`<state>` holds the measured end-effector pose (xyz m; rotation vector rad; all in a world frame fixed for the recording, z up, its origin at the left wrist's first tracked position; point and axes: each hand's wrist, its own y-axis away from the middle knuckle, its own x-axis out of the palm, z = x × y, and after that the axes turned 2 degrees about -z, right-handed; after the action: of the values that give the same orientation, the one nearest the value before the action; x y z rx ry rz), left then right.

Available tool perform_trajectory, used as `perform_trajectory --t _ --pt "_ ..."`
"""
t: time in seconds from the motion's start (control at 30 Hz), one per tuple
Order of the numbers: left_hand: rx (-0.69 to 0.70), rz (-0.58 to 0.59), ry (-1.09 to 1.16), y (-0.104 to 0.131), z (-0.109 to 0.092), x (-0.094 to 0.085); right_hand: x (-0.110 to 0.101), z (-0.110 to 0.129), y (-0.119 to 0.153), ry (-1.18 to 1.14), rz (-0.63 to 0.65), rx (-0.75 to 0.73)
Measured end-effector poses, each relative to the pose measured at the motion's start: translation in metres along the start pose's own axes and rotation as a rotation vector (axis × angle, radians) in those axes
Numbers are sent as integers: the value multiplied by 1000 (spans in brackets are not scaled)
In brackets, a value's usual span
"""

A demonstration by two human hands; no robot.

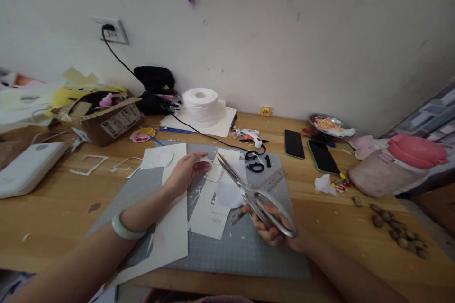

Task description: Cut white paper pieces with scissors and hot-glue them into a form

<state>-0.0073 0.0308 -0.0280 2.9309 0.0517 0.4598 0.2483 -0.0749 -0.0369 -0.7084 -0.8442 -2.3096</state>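
Observation:
Large silver scissors (pixel 256 194) are in my right hand (pixel 273 227), fingers through the handles. Their narrow blades look nearly closed and point up and left, over white paper pieces. My left hand (pixel 186 170) is closed by pinching a small white paper piece (pixel 205 160) just left of the blade tips. Below the tips lie a small scalloped piece of white card (pixel 213 173) and a long white paper strip (pixel 209 221) with faint marks. A larger white sheet (pixel 174 227) lies under my left forearm. Everything rests on a grey cutting mat (pixel 249 255).
Black-handled scissors (pixel 255 162) and a metal ruler (pixel 272 180) lie on the mat's right side. Behind are a glue gun (pixel 252 136) and a tissue roll (pixel 201 106). Two phones (pixel 294 144) sit at right, a cardboard box (pixel 106 120) at left. Paper frames (pixel 88 165) lie nearby.

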Motion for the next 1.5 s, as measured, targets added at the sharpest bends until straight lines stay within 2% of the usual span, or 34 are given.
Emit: perform_trajectory --t 0.3,0.67,0.8,0.9,1.03,1.23,1.5 --pt "42 -11 -58 3 -2 3 5 4 1 -4 -12 11" --pt "122 -88 -39 0 -4 1 9 10 5 -38 80 27" --pt "112 -69 1 -1 -1 0 13 10 7 61 56 16" --pt "112 -56 24 -1 -2 0 14 10 8 76 97 7" --pt "103 -50 15 0 -4 0 8 6 8 21 130 -44" --pt "107 -36 -13 2 -4 1 3 5 4 -56 112 4" --pt "70 56 -120 11 -5 5 2 2 3 -25 155 -35"
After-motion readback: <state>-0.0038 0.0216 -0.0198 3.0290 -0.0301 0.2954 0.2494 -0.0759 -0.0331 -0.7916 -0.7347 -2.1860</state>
